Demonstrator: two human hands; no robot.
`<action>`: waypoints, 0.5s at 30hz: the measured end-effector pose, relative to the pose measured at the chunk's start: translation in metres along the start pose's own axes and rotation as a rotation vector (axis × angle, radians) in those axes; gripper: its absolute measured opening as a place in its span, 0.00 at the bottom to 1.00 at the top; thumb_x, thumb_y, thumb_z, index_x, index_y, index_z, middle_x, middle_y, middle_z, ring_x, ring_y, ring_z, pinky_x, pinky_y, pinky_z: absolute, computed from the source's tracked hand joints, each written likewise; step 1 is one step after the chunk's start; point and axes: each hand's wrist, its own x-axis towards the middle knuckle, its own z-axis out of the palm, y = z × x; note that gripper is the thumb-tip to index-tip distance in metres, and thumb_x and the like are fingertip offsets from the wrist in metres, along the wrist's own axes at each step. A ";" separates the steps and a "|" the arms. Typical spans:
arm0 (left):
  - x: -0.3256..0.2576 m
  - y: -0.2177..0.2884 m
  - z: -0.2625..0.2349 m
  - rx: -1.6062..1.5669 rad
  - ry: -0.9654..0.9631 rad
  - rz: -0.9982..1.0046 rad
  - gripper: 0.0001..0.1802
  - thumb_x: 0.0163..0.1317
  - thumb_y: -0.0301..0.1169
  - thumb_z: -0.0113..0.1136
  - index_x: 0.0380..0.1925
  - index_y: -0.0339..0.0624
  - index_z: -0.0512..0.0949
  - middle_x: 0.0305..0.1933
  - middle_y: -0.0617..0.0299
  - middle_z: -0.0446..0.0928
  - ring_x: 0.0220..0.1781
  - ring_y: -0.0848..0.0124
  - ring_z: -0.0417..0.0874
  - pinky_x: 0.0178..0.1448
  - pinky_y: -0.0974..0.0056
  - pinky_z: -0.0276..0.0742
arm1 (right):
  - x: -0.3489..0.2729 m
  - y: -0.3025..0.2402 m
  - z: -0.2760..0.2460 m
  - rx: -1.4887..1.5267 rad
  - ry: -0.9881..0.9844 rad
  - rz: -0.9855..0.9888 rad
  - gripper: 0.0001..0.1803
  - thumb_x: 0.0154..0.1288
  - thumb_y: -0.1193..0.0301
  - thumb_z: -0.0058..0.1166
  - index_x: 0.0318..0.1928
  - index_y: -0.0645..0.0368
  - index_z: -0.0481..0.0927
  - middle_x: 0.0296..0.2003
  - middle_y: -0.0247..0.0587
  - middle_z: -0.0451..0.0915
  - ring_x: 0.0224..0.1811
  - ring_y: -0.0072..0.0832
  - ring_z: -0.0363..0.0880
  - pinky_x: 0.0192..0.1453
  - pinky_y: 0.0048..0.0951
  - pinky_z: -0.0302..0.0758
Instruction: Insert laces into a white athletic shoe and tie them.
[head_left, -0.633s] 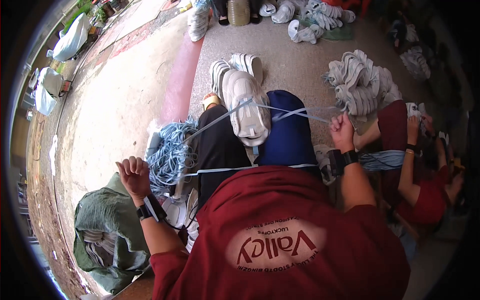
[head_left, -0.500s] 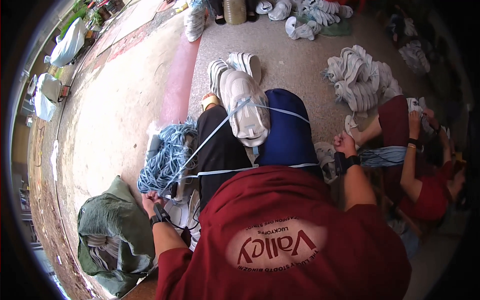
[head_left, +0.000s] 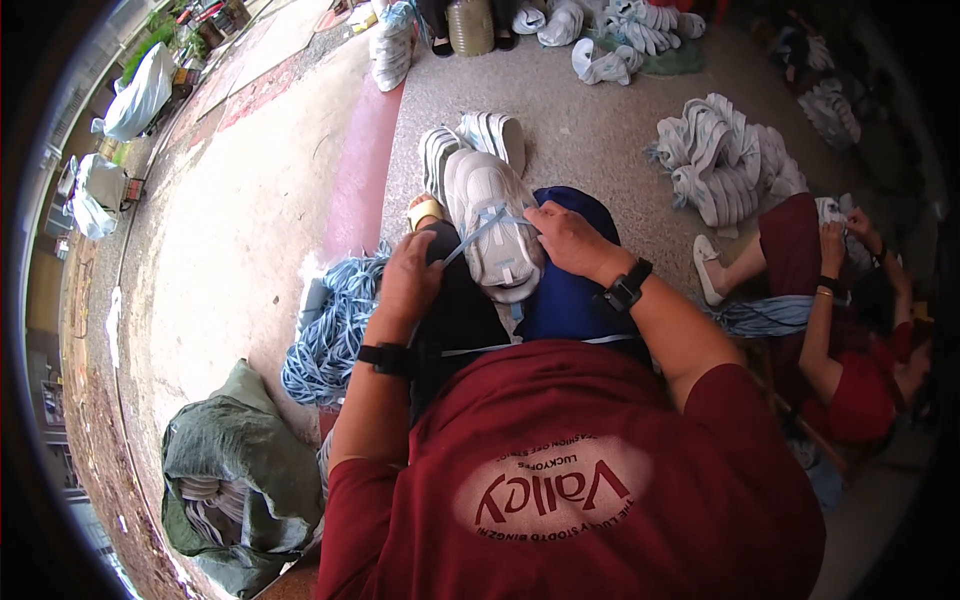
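Between my knees rests a stack of white shoe uppers, its nearest toe pointing toward me. A pale blue lace runs across the top of the stack. My left hand is closed on one end of the lace, just left of the shoes above my dark trouser leg. On the other side, my right hand pinches the lace close against the uppers, over a blue cloth on my right thigh. My fingertips are partly hidden.
Left of my leg lies a tangled heap of blue laces, with a green sack of pale pieces nearer me. More white uppers are piled at right. A co-worker sits at the right, handling a pale piece.
Both hands have come inward from wide apart to the shoe uppers. The long taut strands across my legs are drawn in, and the lace is now short between my hands.
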 end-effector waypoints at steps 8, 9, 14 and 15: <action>-0.034 -0.060 -0.022 -0.229 -0.013 0.006 0.08 0.54 0.22 0.60 0.35 0.37 0.79 0.34 0.58 0.81 0.35 0.74 0.81 0.41 0.72 0.74 | -0.098 0.063 -0.039 -0.028 0.150 0.181 0.06 0.58 0.71 0.50 0.28 0.60 0.76 0.22 0.50 0.75 0.26 0.48 0.75 0.29 0.40 0.71; -0.058 -0.083 -0.031 -0.283 0.015 -0.101 0.08 0.52 0.23 0.61 0.35 0.39 0.80 0.32 0.57 0.80 0.33 0.72 0.80 0.39 0.70 0.74 | -0.127 0.074 -0.046 -0.027 0.161 0.250 0.06 0.58 0.71 0.50 0.29 0.61 0.76 0.23 0.51 0.75 0.26 0.49 0.74 0.29 0.39 0.71; -0.205 -0.176 -0.100 -0.592 0.246 -0.680 0.07 0.56 0.23 0.60 0.36 0.38 0.80 0.28 0.71 0.77 0.26 0.84 0.71 0.30 0.78 0.66 | -0.297 0.114 -0.072 0.177 0.306 0.785 0.08 0.59 0.73 0.47 0.28 0.66 0.75 0.16 0.38 0.69 0.20 0.21 0.68 0.27 0.27 0.65; -0.238 -0.183 -0.119 -0.556 0.279 -0.757 0.07 0.55 0.25 0.62 0.35 0.39 0.80 0.24 0.72 0.75 0.21 0.85 0.67 0.23 0.79 0.60 | -0.332 0.116 -0.076 0.148 0.262 0.976 0.09 0.60 0.72 0.47 0.26 0.65 0.75 0.15 0.35 0.68 0.19 0.19 0.66 0.25 0.26 0.64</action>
